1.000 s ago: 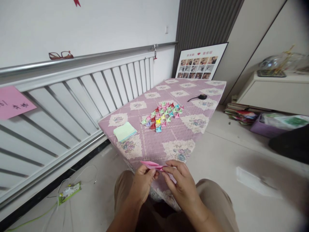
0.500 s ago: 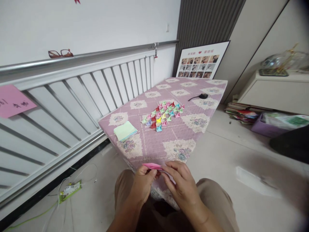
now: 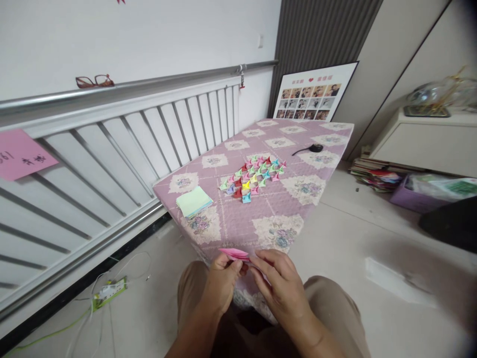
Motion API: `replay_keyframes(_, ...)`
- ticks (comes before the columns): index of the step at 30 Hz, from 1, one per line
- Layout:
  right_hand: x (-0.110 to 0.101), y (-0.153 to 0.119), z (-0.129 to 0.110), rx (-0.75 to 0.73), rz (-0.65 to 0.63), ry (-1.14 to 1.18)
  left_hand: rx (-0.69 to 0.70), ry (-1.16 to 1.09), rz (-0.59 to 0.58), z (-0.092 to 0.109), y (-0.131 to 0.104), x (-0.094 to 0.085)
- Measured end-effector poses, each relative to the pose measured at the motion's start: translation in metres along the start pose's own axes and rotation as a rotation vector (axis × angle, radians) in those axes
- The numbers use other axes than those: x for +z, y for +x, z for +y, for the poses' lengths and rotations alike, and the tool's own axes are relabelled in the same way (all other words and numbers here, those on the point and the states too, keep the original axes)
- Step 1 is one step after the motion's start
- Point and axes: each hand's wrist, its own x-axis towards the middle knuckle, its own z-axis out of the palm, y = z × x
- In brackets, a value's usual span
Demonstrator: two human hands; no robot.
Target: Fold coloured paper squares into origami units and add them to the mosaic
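Note:
A folded pink paper [image 3: 234, 254] is held between my two hands, just over the near edge of the table. My left hand [image 3: 219, 281] pinches its left and lower side between thumb and fingers. On the other side, my right hand [image 3: 278, 276] grips the right end with its fingertips. The paper's layers show at its near edge. Farther up the table lie several small folded paper shapes [image 3: 246, 185] in pink, red, green, yellow and blue, set in rows. A stack of pale green and blue paper sheets [image 3: 194, 201] rests to their left.
The table [image 3: 238, 223] has a purple floral cloth. A black cord coil [image 3: 316, 148] lies at its far right. A white radiator [image 3: 122, 164] runs along the left, with a power strip [image 3: 111, 292] on the floor below. A cabinet [image 3: 428, 139] stands at right.
The pink paper is tipped slightly, so its layers show a little more apart. Both hands stay in nearly the same place, and the view has shifted very slightly.

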Motion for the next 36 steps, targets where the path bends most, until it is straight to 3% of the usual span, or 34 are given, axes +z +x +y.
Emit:
replay_keyframes(13, 0.002, 0.000, 0.000, -0.014, -0.017, 0.003, 0.008, 0.001, 0.011, -0.004, 0.002, -0.003)
replay_keyframes(19, -0.001, 0.005, -0.002, 0.042, -0.073, 0.049, 0.012, 0.251, 0.074, -0.003, 0.001, -0.007)
replay_keyframes(23, -0.003, 0.007, -0.004, 0.120, -0.151, 0.165, -0.031, 0.447, 0.033, 0.008, -0.001, -0.006)
replay_keyframes(26, -0.005, 0.009, -0.004, 0.192, -0.252, 0.323, -0.079, 0.476, -0.044, 0.013, -0.001, -0.010)
replay_keyframes(31, -0.006, 0.011, -0.002, 0.385, -0.423, 0.545, -0.182, 0.379, -0.157, 0.010, -0.001, -0.018)
replay_keyframes(36, -0.010, 0.013, 0.000, 0.550, -0.486, 0.673, -0.248, 0.191, -0.138, 0.011, -0.002, -0.016)
